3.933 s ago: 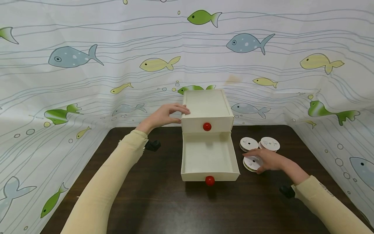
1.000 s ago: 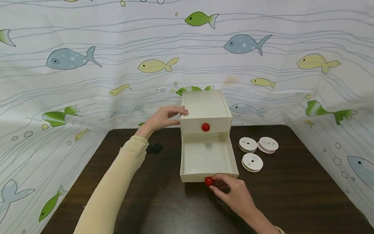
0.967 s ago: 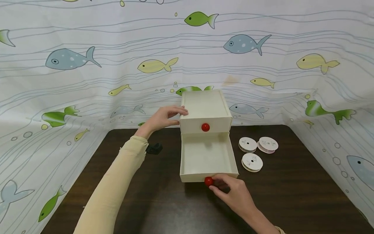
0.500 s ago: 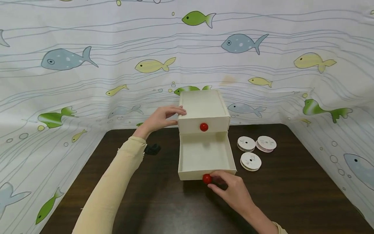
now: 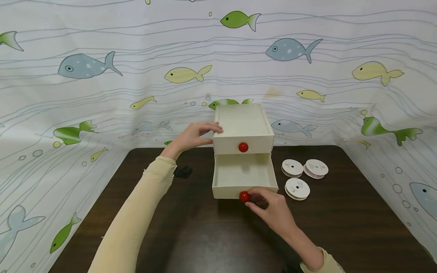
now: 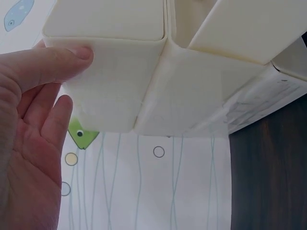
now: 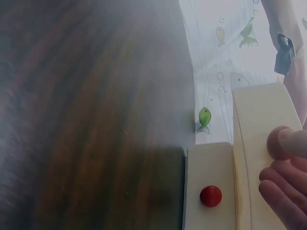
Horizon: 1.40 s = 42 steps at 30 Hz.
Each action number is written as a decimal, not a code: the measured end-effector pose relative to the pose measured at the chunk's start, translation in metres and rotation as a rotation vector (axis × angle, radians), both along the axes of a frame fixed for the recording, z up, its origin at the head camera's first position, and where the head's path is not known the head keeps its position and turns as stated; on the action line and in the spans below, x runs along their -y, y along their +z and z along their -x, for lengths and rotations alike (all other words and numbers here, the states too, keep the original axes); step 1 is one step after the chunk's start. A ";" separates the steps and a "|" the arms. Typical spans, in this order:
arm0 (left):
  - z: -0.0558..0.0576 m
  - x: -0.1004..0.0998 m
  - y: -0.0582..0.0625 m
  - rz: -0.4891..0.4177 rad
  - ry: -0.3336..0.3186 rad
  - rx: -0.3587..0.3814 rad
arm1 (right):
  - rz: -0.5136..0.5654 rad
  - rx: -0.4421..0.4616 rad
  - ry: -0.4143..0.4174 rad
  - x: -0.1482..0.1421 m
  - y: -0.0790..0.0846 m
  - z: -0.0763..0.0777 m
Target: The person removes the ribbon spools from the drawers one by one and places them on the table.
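Observation:
A cream two-drawer box (image 5: 243, 125) stands at the back middle of the dark wooden table (image 5: 341, 227). Its upper drawer is closed, with a red knob (image 5: 243, 147). The lower drawer (image 5: 244, 175) sticks out partway and holds nothing. My right hand (image 5: 251, 198) pinches that drawer's red knob (image 5: 244, 196). My left hand (image 5: 205, 135) grips the box's upper left edge, thumb on the side wall. The left wrist view shows my thumb (image 6: 57, 60) pressed on the box's corner (image 6: 124, 91). In the right wrist view the fingers (image 7: 283, 191) sit beside the upper knob (image 7: 211, 196).
Three white ribbon spools lie right of the box: two at the back (image 5: 292, 167) (image 5: 316, 167) and one nearer (image 5: 297, 188). A fish-print cloth (image 5: 102, 76) walls the table at the back and both sides. A small black object (image 5: 182, 171) sits by my left sleeve.
My right hand left the spools and took the lower drawer's knob. Over the last second the drawer has slid inward toward the box. My left hand has stayed on the box.

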<state>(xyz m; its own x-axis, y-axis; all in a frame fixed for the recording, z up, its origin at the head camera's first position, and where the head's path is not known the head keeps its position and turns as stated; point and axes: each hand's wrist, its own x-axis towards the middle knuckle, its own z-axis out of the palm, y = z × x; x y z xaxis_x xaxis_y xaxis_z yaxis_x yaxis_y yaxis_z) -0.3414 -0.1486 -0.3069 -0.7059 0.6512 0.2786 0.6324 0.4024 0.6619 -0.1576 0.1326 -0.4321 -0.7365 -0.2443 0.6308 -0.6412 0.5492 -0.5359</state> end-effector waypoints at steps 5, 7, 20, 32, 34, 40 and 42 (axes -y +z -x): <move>0.001 -0.002 0.001 0.014 0.011 0.007 | 0.015 0.043 -0.010 -0.002 0.005 0.010; 0.000 -0.002 0.001 0.018 0.016 0.016 | 0.020 0.059 -0.009 -0.002 0.006 0.014; 0.002 -0.001 0.000 0.008 -0.003 0.004 | 0.042 0.094 0.000 -0.002 0.006 0.049; 0.002 -0.002 0.000 0.012 0.015 0.028 | 0.024 0.123 -0.027 -0.001 0.007 0.069; 0.000 -0.003 0.001 0.014 0.021 0.032 | 0.029 0.123 -0.033 0.000 0.007 0.073; -0.016 -0.008 0.014 0.024 0.016 0.027 | 0.070 0.119 -0.047 0.001 0.005 0.086; -0.015 -0.007 0.013 0.024 0.010 0.020 | 0.085 0.119 -0.051 0.002 0.004 0.089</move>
<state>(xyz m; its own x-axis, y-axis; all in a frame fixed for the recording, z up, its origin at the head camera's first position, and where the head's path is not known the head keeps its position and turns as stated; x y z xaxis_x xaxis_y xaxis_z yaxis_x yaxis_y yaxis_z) -0.3266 -0.1413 -0.2938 -0.7175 0.6506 0.2489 0.6153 0.4244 0.6643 -0.2468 0.1309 -0.4277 -0.8176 -0.1538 0.5548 -0.5424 0.5287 -0.6529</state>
